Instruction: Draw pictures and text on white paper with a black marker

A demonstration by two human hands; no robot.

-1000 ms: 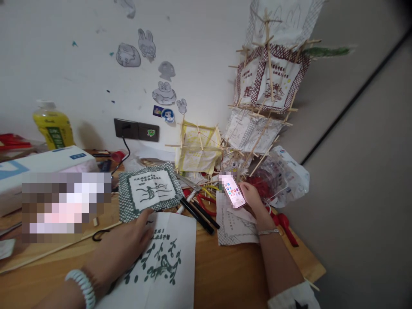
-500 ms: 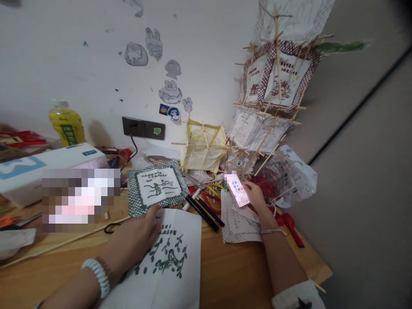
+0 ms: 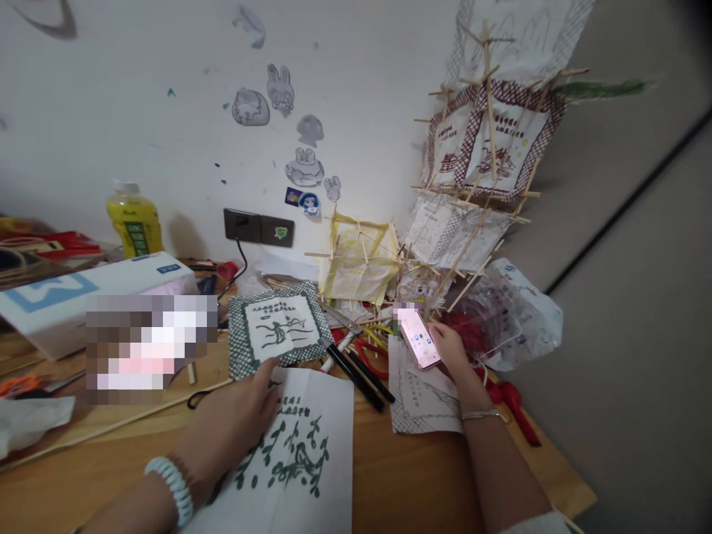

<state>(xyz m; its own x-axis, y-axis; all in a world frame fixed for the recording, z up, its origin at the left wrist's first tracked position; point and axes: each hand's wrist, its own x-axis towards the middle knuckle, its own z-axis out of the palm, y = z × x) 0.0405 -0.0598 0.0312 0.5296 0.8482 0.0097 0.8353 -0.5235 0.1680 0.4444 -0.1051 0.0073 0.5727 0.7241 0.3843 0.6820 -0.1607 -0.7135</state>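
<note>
In the head view, my right hand is wrapped round the lower right edge of a smartphone, whose lit pink screen shows app icons. The phone is above a sheet with a cross-hatched border. My left hand lies flat over the left edge of a white paper painted with dark green leaves and writing. Its fingertips reach the lower edge of a green-bordered drawing; some fingers are hidden. Black marker pens lie between the hands.
Stick-and-paper lanterns stack up at the back right beside a smaller yellow one. A white box, a yellow bottle and orange-handled scissors are at left. Other scissors lie near the pens. A pixelated patch covers part of the left side.
The camera has turned slightly, so the scene sits a little lower and further right. Icons on the phone screen are arranged differently. Both hands keep their places.
</note>
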